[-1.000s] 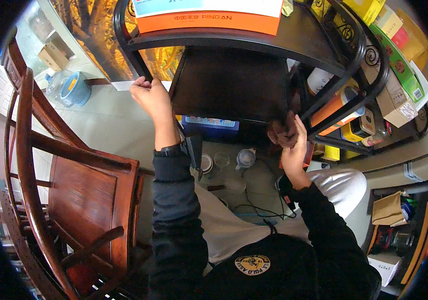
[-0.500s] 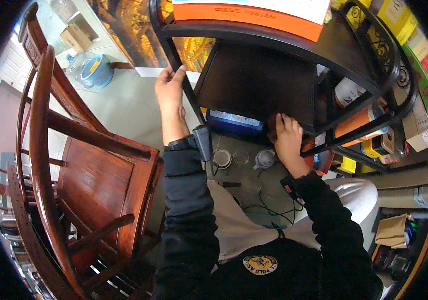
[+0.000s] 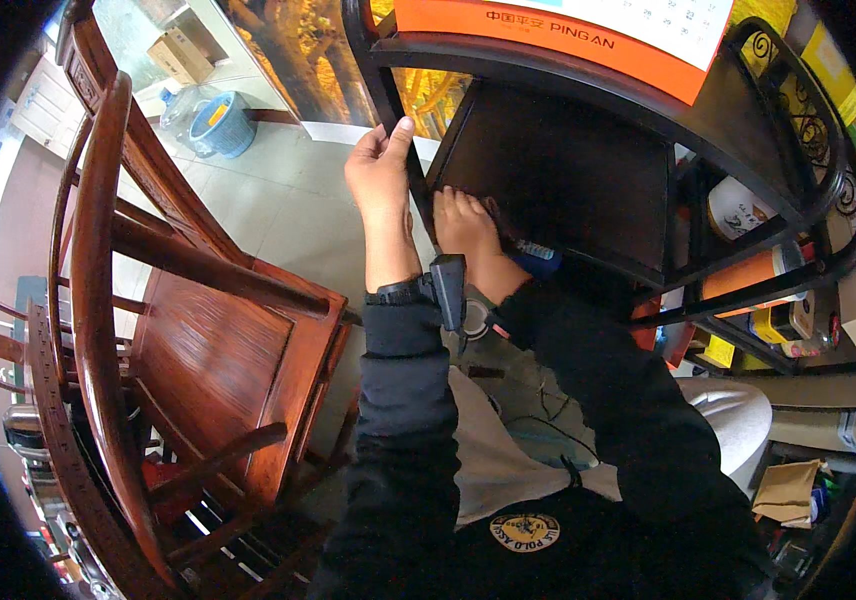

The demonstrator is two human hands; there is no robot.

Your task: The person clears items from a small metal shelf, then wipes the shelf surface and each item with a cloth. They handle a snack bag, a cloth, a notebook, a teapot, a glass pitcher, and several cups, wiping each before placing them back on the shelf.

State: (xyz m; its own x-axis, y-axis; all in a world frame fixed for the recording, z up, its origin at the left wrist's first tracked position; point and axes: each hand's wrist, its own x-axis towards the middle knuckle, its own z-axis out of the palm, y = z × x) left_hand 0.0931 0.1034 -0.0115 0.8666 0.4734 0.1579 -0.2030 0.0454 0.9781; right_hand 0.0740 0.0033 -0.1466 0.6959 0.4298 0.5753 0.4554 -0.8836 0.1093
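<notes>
The fingers of my left hand (image 3: 380, 175) are curled round the left post (image 3: 385, 97) of a black metal shelf rack, with the thumb pointing up. My right hand (image 3: 468, 228) presses down at the front left corner of the dark shelf board (image 3: 568, 165), its fingers close together. A small dark brown edge shows beside that hand; most of it is hidden, so I cannot make out what it is. Below the board, a blue box (image 3: 538, 258) is partly covered by my right forearm.
A reddish wooden armchair (image 3: 213, 370) stands at my left. On the upper shelf sits an orange and white calendar (image 3: 558, 40). Jars and boxes, among them an orange container (image 3: 748, 280), fill the right side. A blue bucket (image 3: 223, 125) is on the floor behind.
My right hand has slid left along the shelf's front to its left corner, the brown thing moving with it. The left hand keeps its hold. The view has shifted slightly.
</notes>
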